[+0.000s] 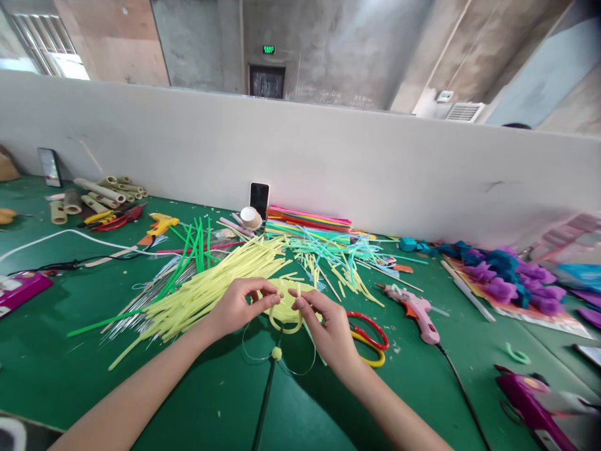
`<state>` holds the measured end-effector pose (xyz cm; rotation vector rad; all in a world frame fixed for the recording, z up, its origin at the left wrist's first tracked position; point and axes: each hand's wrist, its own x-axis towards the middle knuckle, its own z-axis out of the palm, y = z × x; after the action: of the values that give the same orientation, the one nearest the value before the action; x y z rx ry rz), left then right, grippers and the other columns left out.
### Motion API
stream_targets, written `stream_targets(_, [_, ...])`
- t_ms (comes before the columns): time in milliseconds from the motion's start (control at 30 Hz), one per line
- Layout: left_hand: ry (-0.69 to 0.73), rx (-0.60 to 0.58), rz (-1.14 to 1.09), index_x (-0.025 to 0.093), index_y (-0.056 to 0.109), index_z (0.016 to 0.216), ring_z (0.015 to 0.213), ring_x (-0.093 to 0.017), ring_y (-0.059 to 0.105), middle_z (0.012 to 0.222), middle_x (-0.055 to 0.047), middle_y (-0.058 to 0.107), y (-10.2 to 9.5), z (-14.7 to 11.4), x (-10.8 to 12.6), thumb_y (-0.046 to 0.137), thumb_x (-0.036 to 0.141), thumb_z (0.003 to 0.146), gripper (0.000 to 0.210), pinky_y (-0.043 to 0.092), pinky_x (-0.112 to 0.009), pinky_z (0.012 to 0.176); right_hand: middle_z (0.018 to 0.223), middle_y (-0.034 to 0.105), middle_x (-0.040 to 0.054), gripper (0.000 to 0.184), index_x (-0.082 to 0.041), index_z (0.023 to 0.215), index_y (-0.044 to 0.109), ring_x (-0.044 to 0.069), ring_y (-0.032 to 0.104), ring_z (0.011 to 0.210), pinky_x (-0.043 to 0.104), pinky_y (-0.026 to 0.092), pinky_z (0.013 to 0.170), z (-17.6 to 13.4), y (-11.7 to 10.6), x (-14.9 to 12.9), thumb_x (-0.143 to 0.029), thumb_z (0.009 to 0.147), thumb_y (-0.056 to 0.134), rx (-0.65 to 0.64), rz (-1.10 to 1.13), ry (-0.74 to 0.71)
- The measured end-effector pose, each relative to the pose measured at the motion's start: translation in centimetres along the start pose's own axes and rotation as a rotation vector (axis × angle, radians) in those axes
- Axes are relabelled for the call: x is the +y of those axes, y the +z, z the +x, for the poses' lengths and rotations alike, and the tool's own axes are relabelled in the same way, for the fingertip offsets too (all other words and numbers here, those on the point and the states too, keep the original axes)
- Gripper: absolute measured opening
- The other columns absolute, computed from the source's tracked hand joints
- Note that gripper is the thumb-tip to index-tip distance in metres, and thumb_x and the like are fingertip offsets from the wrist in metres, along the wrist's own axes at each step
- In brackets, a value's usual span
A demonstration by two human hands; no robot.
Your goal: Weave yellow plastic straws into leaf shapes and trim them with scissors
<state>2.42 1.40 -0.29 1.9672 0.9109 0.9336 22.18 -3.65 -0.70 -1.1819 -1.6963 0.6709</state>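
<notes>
Yellow stem (285,330): bent into a U, bend downward, held up in front of me between both my hands. My left hand (241,305) pinches one arm of the U between thumb and fingers; my right hand (328,322) pinches the other likewise. The hands are close but apart. Just below, I note a small yellow ball (277,354) on a dark rod (266,401), thin wire (253,359) curving out to either side. A heap of yellow stems (201,294) lies beside my left hand on the green surface (188,407). Near my right hand: scissors (377,347), red and yellow handles showing. Farther right: pink glue gun (420,311).
</notes>
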Motion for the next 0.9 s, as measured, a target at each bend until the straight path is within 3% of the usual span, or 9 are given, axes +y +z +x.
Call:
stream_targets(167, [0.059, 0.013, 0.001, 0.018, 0.071, 0.083, 0.07, -0.014, 0.061, 0.079, -0.003, 0.07, 0.1, -0.3, 0.5, 0.06, 0.037, 0.086, 0.022, 0.044, -0.022, 0.061, 0.088, 0.064, 0.0058, 0.023, -0.024, 0.103, 0.071, 0.018, 0.059, 0.077, 0.03, 0.047, 0.069, -0.4, 1.9, -0.1, -0.031, 0.092, 0.053, 0.107, 0.033, -0.037])
stream_targets(367, [0.083, 0.085, -0.037, 0.017, 0.071, 0.085, 0.069, -0.013, 0.061, 0.082, -0.004, 0.071, 0.6, -0.7, 1.0, 0.065, 0.033, 0.083, 0.017, 0.046, -0.022, 0.062, 0.09, 0.065, 0.0051, 0.018, -0.025, 0.101, 0.069, 0.016, 0.059, 0.074, 0.027, 0.046, 0.061, -1.2, 2.1, 0.6, -0.032, 0.089, 0.058, 0.181, 0.113, 0.022])
stream_targets(567, [0.079, 0.086, -0.054, 0.018, 0.072, 0.082, 0.069, -0.013, 0.063, 0.079, -0.003, 0.072, 0.8, -0.7, 1.2, 0.065, 0.032, 0.083, 0.016, 0.047, -0.022, 0.063, 0.085, 0.066, 0.0048, 0.019, -0.023, 0.095, 0.069, 0.016, 0.061, 0.07, 0.026, 0.049, 0.057, -1.7, 2.3, 0.4, -0.037, 0.088, 0.059, 0.115, 0.199, 0.077])
stream_targets(900, [0.074, 0.103, -0.122, 0.018, 0.071, 0.08, 0.071, -0.014, 0.063, 0.078, -0.003, 0.071, 1.2, -1.1, 1.7, 0.068, 0.031, 0.08, 0.014, 0.048, -0.022, 0.061, 0.069, 0.057, -0.0009, 0.015, -0.021, 0.086, 0.059, 0.011, 0.052, 0.055, 0.023, 0.044, 0.05, -1.9, 2.6, -0.2, -0.034, 0.085, 0.064, 0.147, 0.332, 0.112])
